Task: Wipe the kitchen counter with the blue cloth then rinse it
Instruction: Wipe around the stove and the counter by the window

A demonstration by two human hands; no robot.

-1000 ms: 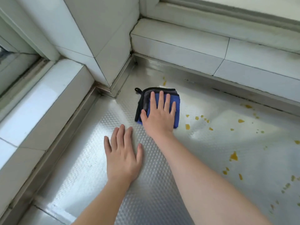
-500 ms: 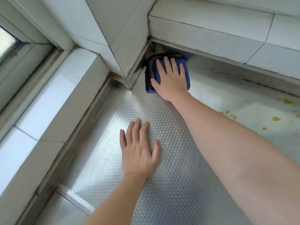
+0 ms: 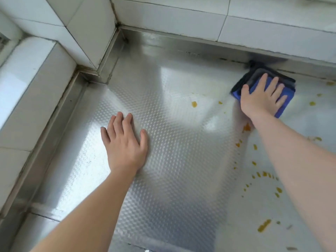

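The folded blue cloth (image 3: 254, 77), dark grey along its far edge, lies flat on the embossed steel counter (image 3: 174, 135) close to the back wall at the right. My right hand (image 3: 261, 99) presses down on it with fingers spread, covering most of it. My left hand (image 3: 125, 142) rests palm-down on the bare counter at the middle left, holding nothing. Yellow-orange spots (image 3: 194, 104) dot the counter to the right of the left hand and around the right forearm.
White tiled walls (image 3: 163, 17) rise behind the counter, with a jutting tiled corner (image 3: 87, 33) at the far left. A white tiled ledge (image 3: 31, 84) runs along the left side. More yellow stains (image 3: 264, 225) lie at the lower right.
My right hand has slid the cloth from the far left corner to the right along the back wall. The left hand stays planted. The view has shifted.
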